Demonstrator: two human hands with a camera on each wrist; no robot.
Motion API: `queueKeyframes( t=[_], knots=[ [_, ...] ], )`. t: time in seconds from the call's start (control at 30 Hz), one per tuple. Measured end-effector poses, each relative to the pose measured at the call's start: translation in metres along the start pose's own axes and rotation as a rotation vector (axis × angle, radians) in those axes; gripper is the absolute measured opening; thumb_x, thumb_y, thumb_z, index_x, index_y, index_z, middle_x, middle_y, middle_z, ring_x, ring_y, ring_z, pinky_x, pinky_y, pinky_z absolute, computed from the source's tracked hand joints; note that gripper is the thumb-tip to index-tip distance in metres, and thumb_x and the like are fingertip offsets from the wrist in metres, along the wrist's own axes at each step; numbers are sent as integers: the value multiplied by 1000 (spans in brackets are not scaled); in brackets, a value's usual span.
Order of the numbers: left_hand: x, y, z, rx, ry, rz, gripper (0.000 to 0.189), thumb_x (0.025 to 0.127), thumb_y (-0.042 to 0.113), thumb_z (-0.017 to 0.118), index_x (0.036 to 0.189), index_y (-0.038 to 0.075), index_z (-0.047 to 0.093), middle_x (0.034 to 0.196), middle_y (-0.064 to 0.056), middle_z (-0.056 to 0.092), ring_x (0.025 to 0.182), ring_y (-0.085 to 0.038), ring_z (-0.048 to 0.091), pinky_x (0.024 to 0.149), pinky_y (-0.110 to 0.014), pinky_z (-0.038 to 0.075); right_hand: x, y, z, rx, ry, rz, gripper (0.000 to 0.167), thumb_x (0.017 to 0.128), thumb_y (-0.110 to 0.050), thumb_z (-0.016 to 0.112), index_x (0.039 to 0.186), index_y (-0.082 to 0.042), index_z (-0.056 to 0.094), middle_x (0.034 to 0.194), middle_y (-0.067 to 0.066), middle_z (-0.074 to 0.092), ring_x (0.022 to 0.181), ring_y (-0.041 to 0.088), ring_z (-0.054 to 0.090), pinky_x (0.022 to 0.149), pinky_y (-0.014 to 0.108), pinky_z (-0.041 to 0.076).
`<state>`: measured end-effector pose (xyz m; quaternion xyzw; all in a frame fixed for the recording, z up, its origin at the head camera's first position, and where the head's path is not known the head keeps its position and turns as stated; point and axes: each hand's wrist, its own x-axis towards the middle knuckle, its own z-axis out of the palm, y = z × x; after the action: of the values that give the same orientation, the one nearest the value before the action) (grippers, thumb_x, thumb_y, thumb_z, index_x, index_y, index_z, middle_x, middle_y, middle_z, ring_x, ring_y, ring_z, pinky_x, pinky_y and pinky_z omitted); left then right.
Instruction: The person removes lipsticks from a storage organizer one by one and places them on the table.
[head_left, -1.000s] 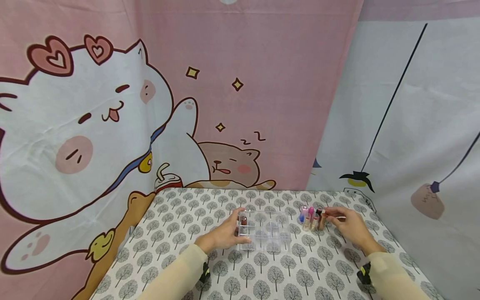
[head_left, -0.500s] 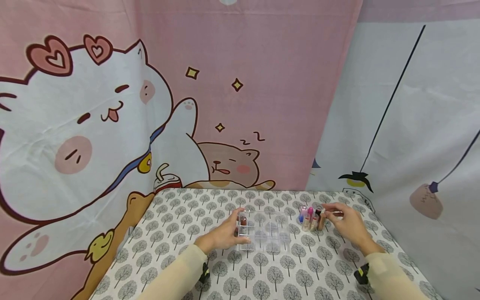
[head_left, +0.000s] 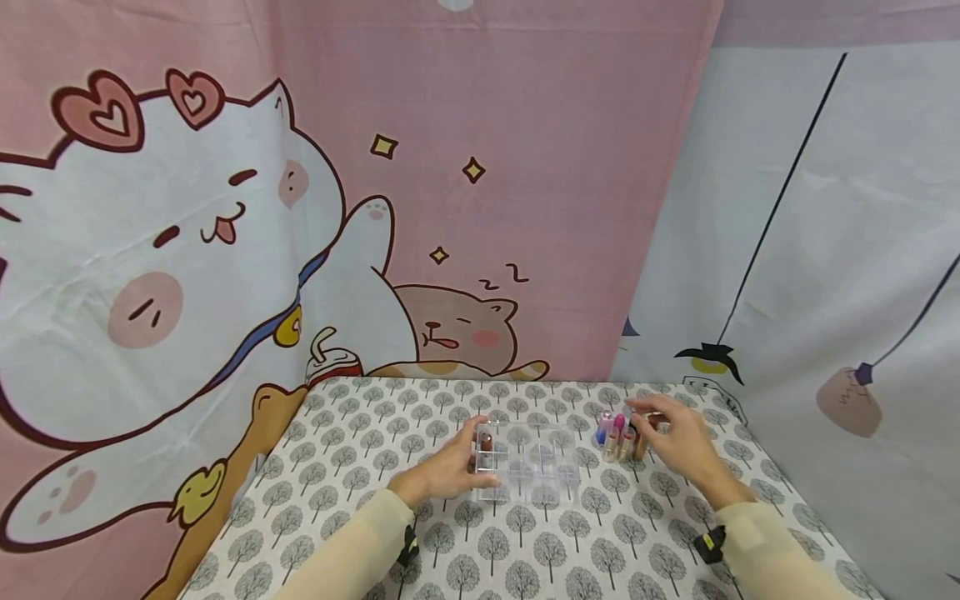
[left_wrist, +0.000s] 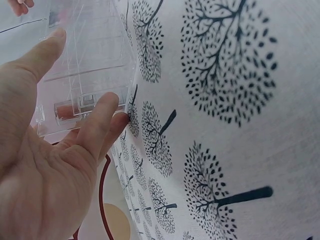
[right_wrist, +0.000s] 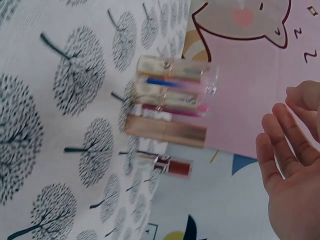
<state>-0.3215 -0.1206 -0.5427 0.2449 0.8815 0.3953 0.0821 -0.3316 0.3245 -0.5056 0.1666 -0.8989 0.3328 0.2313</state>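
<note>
My left hand [head_left: 448, 467] grips the left end of a clear divided organizer box [head_left: 543, 462], thumb on the near side and fingers on the far side. A tube with reddish-brown contents [left_wrist: 67, 111] lies in the compartment beside those fingers. To the right, my right hand [head_left: 678, 437] hovers over a cluster of standing lip cosmetics, its fingers bent and holding nothing. Among them are a brown-gold tube [right_wrist: 167, 131], a lipstick with a pale body [head_left: 611, 447] and a blue-to-pink tube [head_left: 603, 427]. A dark red lip gloss [right_wrist: 179, 167] stands slightly apart.
The table is covered by a white cloth [head_left: 375, 500] with a grey tree print. A pink cartoon curtain [head_left: 570, 208] hangs behind its far edge, and a pale one [head_left: 795, 250] hangs on the right. Each wrist wears a dark band [head_left: 709, 544].
My right hand has shifted left, from the right side of the cosmetics to above them. The left hand and the organizer box have stayed in place.
</note>
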Motion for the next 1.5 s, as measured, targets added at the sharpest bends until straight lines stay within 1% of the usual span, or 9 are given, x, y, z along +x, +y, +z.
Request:
queueKeyframes(
  t=[0.13,0.23,0.4,0.5,0.6,0.8,1.0,1.17,1.5],
  knots=[
    [1,-1,0,-11,-2,2,117,101,38,94,185,24,15,167,-27,58,137,-42,72,129,-68,52,2,-11,4,6,12,-28,34,105,-4,85,138,-13,84,126,14,86,96,23,83,72,24,66],
    [2,-1,-1,-17,-9,-3,118,99,39,95,185,25,15,165,-26,59,131,-38,74,123,-65,58,4,-18,8,-3,14,-61,33,104,-2,86,135,-12,85,123,12,86,97,26,84,81,25,70],
    [3,1,-3,-51,-24,-23,119,99,40,96,185,25,15,164,-24,60,132,-38,74,110,-55,65,6,-29,15,-9,9,-107,31,103,-2,87,133,-10,85,121,14,85,99,31,85,82,26,71],
    [3,2,-4,-64,-23,-31,119,98,37,97,185,24,16,163,-25,61,133,-39,73,105,-51,65,6,-35,19,-2,7,-132,31,102,-2,88,133,-9,85,120,14,85,99,27,84,86,26,71],
    [2,2,-4,-62,-16,-38,119,98,37,97,185,26,17,162,-26,61,134,-40,73,103,-52,66,7,-40,24,14,-4,-144,32,102,-3,88,133,-10,85,119,12,86,95,23,82,81,25,69],
    [1,4,-5,-59,-13,-38,119,98,35,98,185,25,17,160,-26,63,134,-40,73,104,-55,66,9,-50,35,19,-5,-186,31,101,-1,89,130,-11,86,114,7,86,86,14,76,71,31,68],
    [1,5,-5,-46,-13,-31,119,98,32,98,185,20,18,157,-26,64,129,-39,74,105,-55,66,8,-58,46,58,-22,-219,32,100,2,88,129,-11,86,118,5,86,98,19,83,85,45,75],
    [0,6,-5,-47,-15,-31,120,98,34,98,185,22,18,161,-26,63,131,-39,74,106,-56,66,8,-64,54,61,-51,-217,34,100,2,89,131,-11,86,122,7,86,102,24,85,89,50,75],
    [-1,5,-9,-41,-34,-23,119,100,37,96,186,26,15,167,-28,59,135,-39,75,106,-53,68,7,-75,67,61,-100,-216,31,104,-5,87,135,-10,84,127,8,84,108,25,84,96,45,73]
  ],
)
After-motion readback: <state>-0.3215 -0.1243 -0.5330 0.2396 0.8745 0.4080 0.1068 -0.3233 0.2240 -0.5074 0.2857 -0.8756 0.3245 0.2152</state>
